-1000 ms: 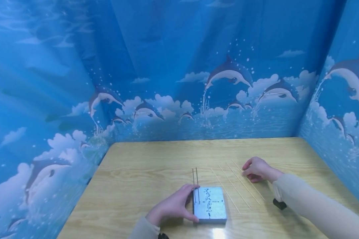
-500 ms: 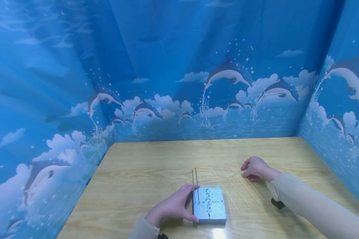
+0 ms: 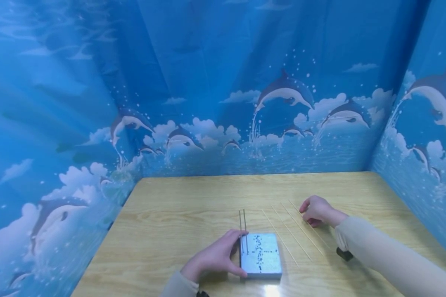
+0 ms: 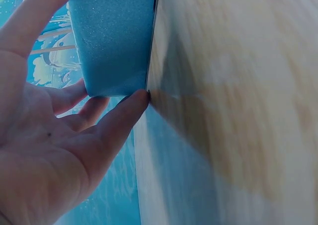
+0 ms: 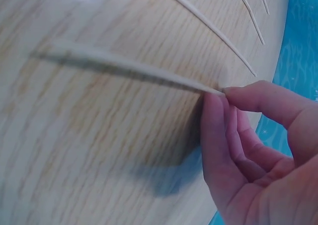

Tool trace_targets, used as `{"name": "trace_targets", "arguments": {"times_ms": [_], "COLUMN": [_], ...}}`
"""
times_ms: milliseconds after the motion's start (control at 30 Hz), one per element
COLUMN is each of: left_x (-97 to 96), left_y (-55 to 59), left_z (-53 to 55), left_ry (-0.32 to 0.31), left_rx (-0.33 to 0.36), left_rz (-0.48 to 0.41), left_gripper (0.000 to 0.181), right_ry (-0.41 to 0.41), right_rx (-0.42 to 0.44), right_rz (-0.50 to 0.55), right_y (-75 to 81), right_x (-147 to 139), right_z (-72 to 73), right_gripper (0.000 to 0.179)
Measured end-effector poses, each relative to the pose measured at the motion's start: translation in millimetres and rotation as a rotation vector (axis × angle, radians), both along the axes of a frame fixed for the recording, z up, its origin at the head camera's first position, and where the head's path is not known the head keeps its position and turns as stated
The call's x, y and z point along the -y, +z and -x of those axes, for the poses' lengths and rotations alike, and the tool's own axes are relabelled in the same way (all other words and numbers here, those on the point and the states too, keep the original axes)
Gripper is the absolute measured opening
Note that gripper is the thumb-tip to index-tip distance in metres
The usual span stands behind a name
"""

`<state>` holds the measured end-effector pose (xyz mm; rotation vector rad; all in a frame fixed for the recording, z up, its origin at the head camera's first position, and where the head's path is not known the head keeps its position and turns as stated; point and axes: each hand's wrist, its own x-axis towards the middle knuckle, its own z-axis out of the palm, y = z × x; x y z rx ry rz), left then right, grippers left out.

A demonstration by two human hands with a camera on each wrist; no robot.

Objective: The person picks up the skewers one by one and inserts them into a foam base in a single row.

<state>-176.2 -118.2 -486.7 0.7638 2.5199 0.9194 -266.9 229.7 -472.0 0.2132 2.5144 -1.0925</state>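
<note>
A pale blue foam block, its top peppered with small dark holes, lies on the table. Two thin sticks stand upright in its left side. My left hand grips the block from the left, thumb at the near edge and fingers at the far edge; the left wrist view shows the block's side between them. Farther right, my right hand pinches a thin wooden stick between thumb and forefinger. That stick is blurred, with a shadow beside it. Three similar sticks lie slanted between block and right hand.
The wooden table ends at a blue curtain printed with dolphins, which rises at the back and on both sides. A bright light reflection shows at the block's near side.
My right hand stays almost in place, and the near part of its stick looks fainter now. The left hand and the block have not visibly moved.
</note>
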Motion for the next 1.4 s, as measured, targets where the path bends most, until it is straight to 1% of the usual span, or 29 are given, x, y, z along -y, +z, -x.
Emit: {"name": "trace_targets", "arguments": {"times_ms": [100,200,400,567,667,800,933,1133,1267,1400], "left_x": [-0.1,0.1,0.4,0.7,1.0,0.9,0.9,1.3,0.8,0.5], "left_y": [-0.6,-0.5,0.9,0.6,0.9,1.6,1.5,1.1,1.2,2.1], "left_z": [0.0,-0.7,-1.0,-1.2,-0.7,-0.2,0.3,0.5,0.7,0.4], "left_ry": [-0.002,0.000,0.001,0.000,0.005,0.004,0.001,-0.001,0.002,0.006], "left_rx": [0.001,0.005,0.000,0.005,0.013,0.013,0.017,0.015,0.017,0.023], "left_rz": [-0.005,-0.011,-0.010,-0.009,-0.008,-0.008,-0.015,-0.022,-0.023,-0.020], "left_gripper": [0.110,0.110,0.109,0.110,0.110,0.110,0.110,0.110,0.110,0.110], "right_ry": [0.010,0.013,0.005,-0.005,-0.015,-0.030,-0.013,0.025,0.047,0.041], "right_rx": [0.010,0.019,0.029,0.049,0.053,0.062,0.053,0.019,-0.007,-0.023], "right_rz": [-0.011,0.001,0.071,0.118,0.152,0.223,0.274,0.342,0.397,0.423], "right_y": [0.3,0.9,2.9,6.4,11.8,20.2,29.8,44.6,54.5,64.0], "right_x": [0,-1,-5,-7,-5,-1,4,9,16,24], "right_z": [0.2,-0.1,0.2,0.9,0.4,-1.2,-3.9,-11.8,-18.8,-26.3], "right_gripper": [0.025,0.023,0.023,0.032,0.039,0.047,0.053,0.051,0.047,0.044]}}
